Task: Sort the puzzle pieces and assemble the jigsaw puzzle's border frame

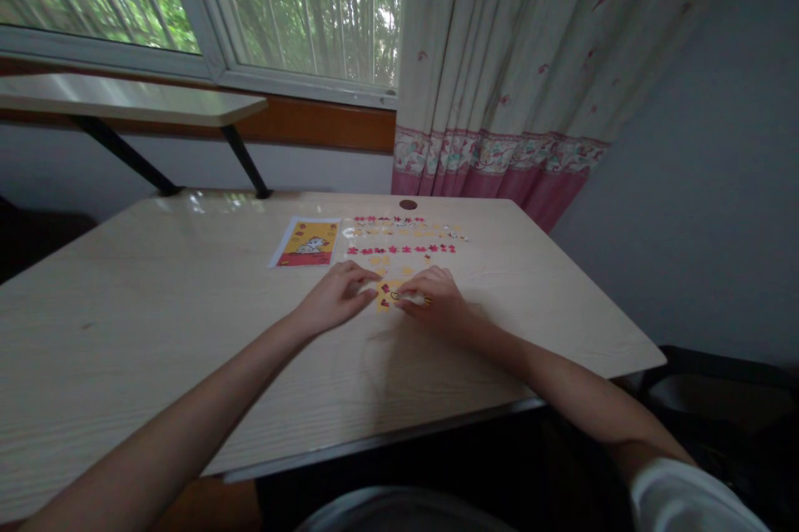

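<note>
A small patch of joined yellow jigsaw puzzle pieces (385,296), with red and dark marks, lies flat on the table between my hands. My left hand (337,296) comes at it from the left, its curled forefinger and thumb on the patch's left edge. From the other side, my right hand (442,303) grips at the right edge with thumb and forefinger, its other fingers bent. A few loose yellow pieces (407,270) lie just beyond my fingertips. Behind them runs a row of red puzzle pieces (399,250). My fingers hide parts of the patch.
A picture sheet (290,253) with a white animal on yellow and red lies left of the rows. Farther back are mixed pale pieces (405,230) and another red row (388,219). A raised shelf (156,99) stands at the table's back left, a curtained window behind.
</note>
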{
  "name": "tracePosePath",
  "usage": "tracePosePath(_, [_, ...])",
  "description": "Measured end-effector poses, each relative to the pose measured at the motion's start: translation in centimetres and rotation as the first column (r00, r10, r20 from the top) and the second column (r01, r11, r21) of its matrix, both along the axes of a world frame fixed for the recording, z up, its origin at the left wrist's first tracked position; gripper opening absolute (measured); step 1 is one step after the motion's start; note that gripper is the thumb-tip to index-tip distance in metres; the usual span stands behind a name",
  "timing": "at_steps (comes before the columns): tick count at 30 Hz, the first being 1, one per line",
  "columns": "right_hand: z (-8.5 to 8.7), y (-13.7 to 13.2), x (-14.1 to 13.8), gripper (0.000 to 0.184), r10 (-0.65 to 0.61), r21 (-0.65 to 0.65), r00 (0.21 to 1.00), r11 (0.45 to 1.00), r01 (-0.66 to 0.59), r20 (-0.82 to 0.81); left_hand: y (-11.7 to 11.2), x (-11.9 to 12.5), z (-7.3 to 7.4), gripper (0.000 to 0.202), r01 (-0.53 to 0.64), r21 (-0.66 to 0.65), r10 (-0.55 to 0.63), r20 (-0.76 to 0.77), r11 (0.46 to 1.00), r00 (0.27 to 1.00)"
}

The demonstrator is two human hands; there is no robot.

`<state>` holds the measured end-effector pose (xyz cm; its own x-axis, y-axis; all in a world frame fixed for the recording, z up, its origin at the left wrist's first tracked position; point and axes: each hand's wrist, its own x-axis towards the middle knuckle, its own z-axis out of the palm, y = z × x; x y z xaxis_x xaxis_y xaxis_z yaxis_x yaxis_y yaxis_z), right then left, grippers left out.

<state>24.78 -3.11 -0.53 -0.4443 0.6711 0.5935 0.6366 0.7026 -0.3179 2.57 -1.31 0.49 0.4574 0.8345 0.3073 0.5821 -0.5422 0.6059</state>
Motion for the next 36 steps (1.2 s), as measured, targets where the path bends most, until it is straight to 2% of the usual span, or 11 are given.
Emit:
tracePosePath(3, [-0.4, -0.7, -0.7, 0.016, 0.043, -0.146, 0.997, 0.989, -0.033, 0.066, 0.4, -0.6, -0.5, 0.034, 0.050, 0.063, -0.044, -0.093, 0.997, 0.995])
tracePosePath(5, [-0.5, -0.9, -1.0, 0.015, 0.048, -0.192, 0.995, 0.981, -0.030, 0.092, 0.5, -0.6, -0.7, 0.033, 0.075, 0.075, -0.065, -0.134, 0.994, 0.989])
tracePosePath(17, [-0.6, -1.1, -1.2, 0.017, 0.053, -0.230, 0.993, 0.973, -0.027, 0.108, 0.2, -0.4, -0.7, 0.031, 0.100, 0.103, -0.076, -0.219, 0.990, 0.973])
tracePosePath(22, [-0.6, -1.2, -1.2, 0.020, 0.057, -0.209, 0.991, 0.977, -0.031, 0.124, 0.2, -0.4, -0.7, 0.031, 0.107, 0.111, -0.078, -0.238, 0.988, 0.968])
tracePosePath(29, [-0.9, -1.3, -1.1, 0.018, 0.143, -0.100, 0.974, 0.987, -0.127, 0.175, 0.3, -0.4, -0.8, 0.031, 0.102, 0.113, -0.073, -0.231, 0.988, 0.970])
tracePosePath(36, [-0.7, -1.6, -1.2, 0.018, 0.154, -0.045, 0.948, 0.988, -0.148, 0.277, 0.0, -0.3, -0.4, 0.031, 0.093, 0.105, -0.069, -0.211, 0.990, 0.975])
